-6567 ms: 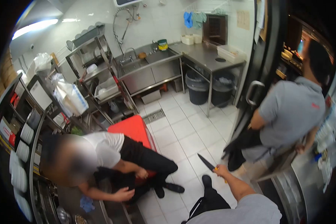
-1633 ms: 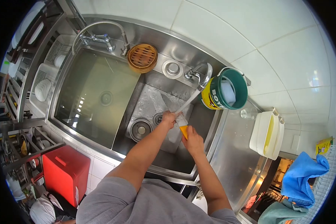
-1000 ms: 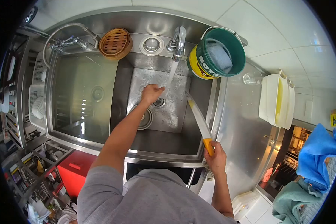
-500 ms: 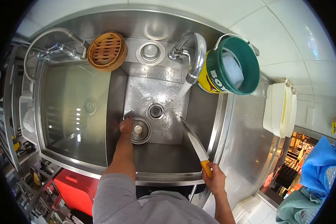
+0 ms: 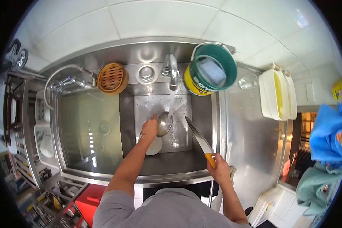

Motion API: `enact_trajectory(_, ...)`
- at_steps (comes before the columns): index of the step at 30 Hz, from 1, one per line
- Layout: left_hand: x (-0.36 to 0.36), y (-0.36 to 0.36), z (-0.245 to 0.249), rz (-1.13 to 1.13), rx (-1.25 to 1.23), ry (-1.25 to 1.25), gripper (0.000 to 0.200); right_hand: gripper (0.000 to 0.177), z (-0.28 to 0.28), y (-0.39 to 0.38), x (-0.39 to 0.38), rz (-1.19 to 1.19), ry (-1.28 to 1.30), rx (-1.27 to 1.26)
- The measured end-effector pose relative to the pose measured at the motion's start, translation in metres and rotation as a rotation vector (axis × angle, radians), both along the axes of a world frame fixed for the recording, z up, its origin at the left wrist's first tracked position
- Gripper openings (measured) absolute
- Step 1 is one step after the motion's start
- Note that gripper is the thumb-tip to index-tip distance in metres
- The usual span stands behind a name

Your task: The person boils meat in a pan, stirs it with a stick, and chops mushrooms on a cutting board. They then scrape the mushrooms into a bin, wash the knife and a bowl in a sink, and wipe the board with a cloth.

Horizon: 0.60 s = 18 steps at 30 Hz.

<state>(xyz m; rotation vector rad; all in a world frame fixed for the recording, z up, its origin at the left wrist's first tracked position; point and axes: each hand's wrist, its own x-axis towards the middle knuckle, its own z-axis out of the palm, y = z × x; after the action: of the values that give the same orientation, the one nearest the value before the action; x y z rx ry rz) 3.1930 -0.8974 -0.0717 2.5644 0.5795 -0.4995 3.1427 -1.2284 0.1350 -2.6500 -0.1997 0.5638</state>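
Note:
My left hand (image 5: 151, 127) is closed on the edge of a round metal bowl (image 5: 164, 124), which is tilted in the sink under the running faucet (image 5: 174, 81). A pale round dish (image 5: 154, 146) lies below that hand, partly hidden by my wrist. In my right hand (image 5: 219, 169) is a large kitchen knife (image 5: 198, 135), gripped by its yellow handle. Its blade points up and to the left, over the right side of the sink basin (image 5: 184, 100).
To the left is a second basin full of cloudy water (image 5: 91, 129). Behind the sink stand a bamboo steamer (image 5: 112, 78) and a green bucket (image 5: 231, 70) with a cloth inside. White containers (image 5: 269, 95) and a clear glass (image 5: 249, 81) stand on the right counter.
My left hand has moved right and now holds the metal bowl under the water stream. A pale dish shows beneath it. The knife stays in my right hand; the camera view has shifted.

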Motion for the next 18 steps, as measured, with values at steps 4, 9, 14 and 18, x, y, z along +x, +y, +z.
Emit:
enact_trajectory(4, 0.04, -0.02, -0.017, 0.09, -0.199, -0.066, 0.024, 0.035, 0.005, 0.002, -0.026, -0.075, -0.002, -0.027)
enact_trajectory(9, 0.04, -0.038, -0.084, 0.261, -0.73, -0.031, 0.032, 0.041, 0.012, 0.001, -0.081, -0.217, -0.001, -0.092)
enact_trajectory(14, 0.03, -0.045, -0.111, 0.865, -1.442, 0.19, 0.02, 0.036, 0.017, 0.011, -0.143, -0.56, 0.047, 0.205)
enact_trajectory(18, 0.028, -0.053, -0.118, 1.139, -1.491, 0.144, 0.016, 0.024, 0.017, 0.036, -0.145, -1.032, 0.654, 0.79)
